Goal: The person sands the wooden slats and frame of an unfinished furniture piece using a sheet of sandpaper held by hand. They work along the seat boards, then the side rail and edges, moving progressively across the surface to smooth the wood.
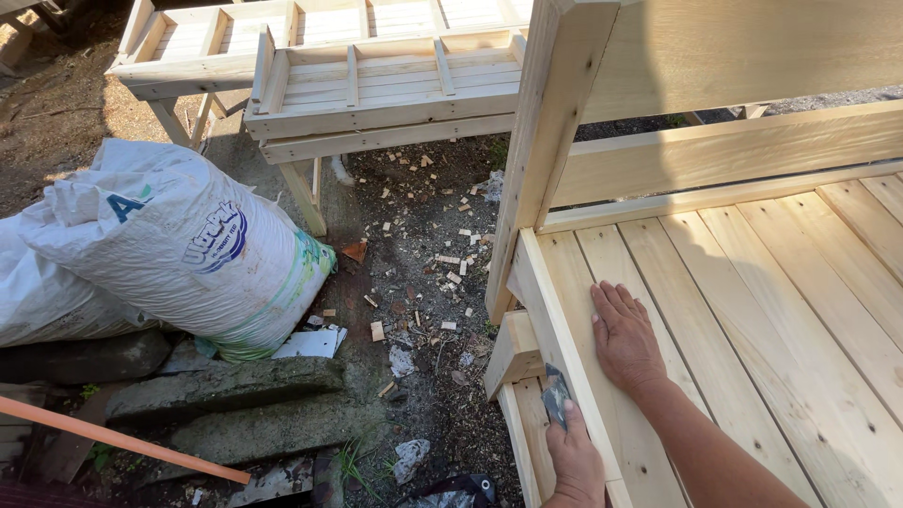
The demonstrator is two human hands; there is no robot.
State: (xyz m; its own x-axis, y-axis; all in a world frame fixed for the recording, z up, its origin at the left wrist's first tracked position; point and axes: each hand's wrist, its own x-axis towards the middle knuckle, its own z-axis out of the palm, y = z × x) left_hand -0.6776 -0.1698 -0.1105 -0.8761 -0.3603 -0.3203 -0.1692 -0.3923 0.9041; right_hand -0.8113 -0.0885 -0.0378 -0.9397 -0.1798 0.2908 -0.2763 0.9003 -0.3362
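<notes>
Pale, unfinished pine makes up the slatted bench [781,310] in front of me, its seat boards running away from me toward a plank backrest and an upright corner post [546,141]. My right hand [625,339] lies flat and spread, palm down, on the seat boards close to the left edge rail. My left hand [576,463] is closed around a small dark scraper or putty knife [556,395], whose blade rests against the outer face of that edge rail, just beside a short wooden bracket [513,350] under the seat. Whether anything sits on the blade I cannot tell. On the ground to the left: two white woven sacks [179,245], full and lying on their sides, propped on rough concrete slabs [235,386]; a reddish rod [122,440] crossing the lower left corner; wood offcuts and chips [428,245] scattered over dark soil. Further back stand two more slatted wooden frames [376,80] of the same light timber, on legs, well apart from my hands.
</notes>
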